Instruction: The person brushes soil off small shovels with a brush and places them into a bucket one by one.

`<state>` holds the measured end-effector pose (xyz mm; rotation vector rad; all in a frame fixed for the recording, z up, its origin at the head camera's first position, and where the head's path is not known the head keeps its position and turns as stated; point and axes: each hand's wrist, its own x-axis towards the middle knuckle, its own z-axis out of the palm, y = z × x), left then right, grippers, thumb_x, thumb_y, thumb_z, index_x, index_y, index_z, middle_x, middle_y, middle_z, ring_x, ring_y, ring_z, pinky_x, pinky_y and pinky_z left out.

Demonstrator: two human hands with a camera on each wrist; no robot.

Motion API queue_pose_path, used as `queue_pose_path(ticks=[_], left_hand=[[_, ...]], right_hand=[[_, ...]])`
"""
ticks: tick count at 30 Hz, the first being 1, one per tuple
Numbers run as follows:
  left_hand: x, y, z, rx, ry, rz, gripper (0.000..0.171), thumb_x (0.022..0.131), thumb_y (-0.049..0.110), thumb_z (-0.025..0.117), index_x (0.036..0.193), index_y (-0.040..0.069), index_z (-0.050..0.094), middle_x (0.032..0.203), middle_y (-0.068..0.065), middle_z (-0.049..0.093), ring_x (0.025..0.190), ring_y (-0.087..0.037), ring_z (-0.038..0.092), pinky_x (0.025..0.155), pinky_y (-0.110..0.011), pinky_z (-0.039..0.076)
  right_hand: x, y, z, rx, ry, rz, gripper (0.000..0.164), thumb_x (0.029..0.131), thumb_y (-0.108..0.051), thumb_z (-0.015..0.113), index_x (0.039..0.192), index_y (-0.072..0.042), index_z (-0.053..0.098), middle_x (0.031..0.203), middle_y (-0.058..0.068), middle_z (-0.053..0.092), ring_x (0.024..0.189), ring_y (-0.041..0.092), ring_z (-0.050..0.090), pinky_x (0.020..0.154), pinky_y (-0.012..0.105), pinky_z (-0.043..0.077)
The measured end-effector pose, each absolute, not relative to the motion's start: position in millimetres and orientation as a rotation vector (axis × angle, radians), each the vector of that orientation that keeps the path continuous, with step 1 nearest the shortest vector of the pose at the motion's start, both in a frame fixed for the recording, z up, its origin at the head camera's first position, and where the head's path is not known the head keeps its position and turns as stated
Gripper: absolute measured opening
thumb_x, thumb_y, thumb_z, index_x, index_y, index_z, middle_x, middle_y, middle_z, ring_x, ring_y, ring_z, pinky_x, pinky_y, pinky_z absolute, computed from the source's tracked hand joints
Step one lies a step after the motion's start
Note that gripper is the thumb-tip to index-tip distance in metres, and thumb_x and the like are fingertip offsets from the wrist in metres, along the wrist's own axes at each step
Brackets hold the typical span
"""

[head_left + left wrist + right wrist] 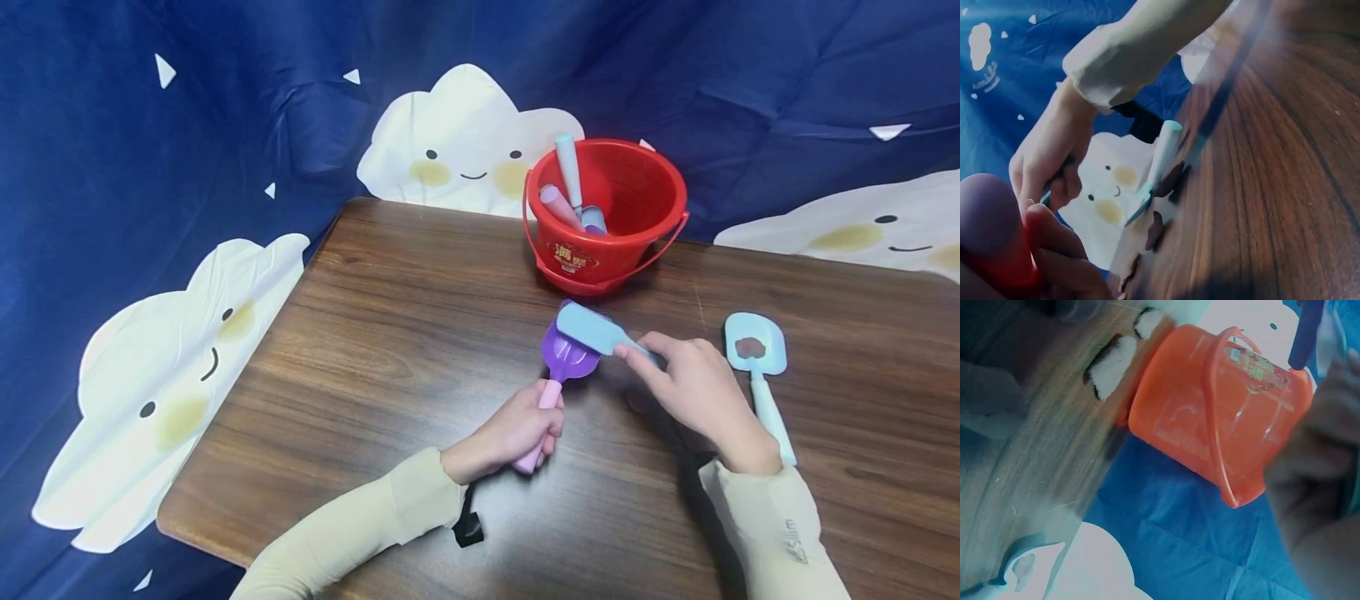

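Observation:
My left hand [517, 429] grips the pink handle [531, 454] of a purple toy shovel [568, 358], its head pointing toward the bucket. In the left wrist view the end of that handle [991, 231] stands out of the fist. My right hand [701, 387] holds a light blue toy shovel [588, 327], thumb and fingers round its neck. The flat blue blade lies across the upper part of the purple head and hides some of it. The right wrist view shows the hand [1319, 450] blurred at the right edge.
A red bucket [600, 267] stands at the back of the wooden table [390, 333], with several toy handles inside leaning left. Right of my right hand lies another light blue shovel [776, 417] with a hole in its head. A blue cloud-printed cloth [247, 108] hangs behind the table.

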<state>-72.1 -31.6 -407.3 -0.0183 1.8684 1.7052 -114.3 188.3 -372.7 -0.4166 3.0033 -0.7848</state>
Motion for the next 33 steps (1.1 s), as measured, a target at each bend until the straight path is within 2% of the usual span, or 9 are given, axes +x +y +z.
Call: queue_pose_path(ticks=[5,12,20,27,33], left_hand=[[-74.3,-32.6,-407.0,-0.027,1.88,1.732,0.029,0.072,-0.002,0.047,0.101,0.001,0.045,0.053,-0.001,0.045,0.04,-0.012,0.042,0.033,-0.021,0.038],[-75.7,-35.3,-407.8,0.041,2.035,1.616,0.023,0.071,-0.002,0.047,0.092,0.007,0.048,0.052,-0.001,0.046,0.04,-0.012,0.045,0.034,-0.022,0.04],[-74.9,-37.2,-405.9,0.067,2.096,1.568,0.022,0.07,-0.001,0.047,0.089,0.009,0.049,0.051,0.0,0.047,0.04,-0.012,0.046,0.034,-0.022,0.041],[-76.1,-36.2,-404.9,0.062,2.031,1.625,0.03,0.071,-0.004,0.047,0.101,-0.001,0.049,0.052,-0.001,0.047,0.039,-0.012,0.045,0.033,-0.022,0.041],[-80.3,-35.5,-401.4,0.042,1.956,1.71,0.031,0.072,-0.005,0.046,0.103,-0.004,0.046,0.052,-0.003,0.045,0.038,-0.013,0.042,0.033,-0.022,0.039]], right_hand=[[-112.6,185.6,-368.5,-0.538,2.871,-0.764,0.036,0.092,-0.047,0.059,0.097,-0.014,0.072,0.054,-0.005,0.049,0.051,0.011,0.043,0.049,0.024,0.037],[-114.1,185.5,-365.6,-0.419,2.945,-0.725,0.04,0.091,-0.049,0.06,0.1,-0.012,0.072,0.054,-0.004,0.052,0.052,0.014,0.045,0.049,0.027,0.037],[-115.8,187.1,-373.5,-0.349,3.216,-0.785,0.035,0.09,-0.044,0.063,0.093,-0.01,0.071,0.048,-0.003,0.05,0.049,0.017,0.042,0.045,0.027,0.031],[-114.0,186.7,-377.7,-0.369,3.311,-0.892,0.027,0.089,-0.033,0.068,0.091,-0.006,0.07,0.047,-0.001,0.049,0.046,0.015,0.036,0.045,0.028,0.029],[-107.9,182.9,-372.3,-0.551,3.062,-0.926,0.023,0.088,-0.035,0.069,0.092,-0.012,0.073,0.052,-0.007,0.051,0.047,0.008,0.039,0.045,0.023,0.034]])
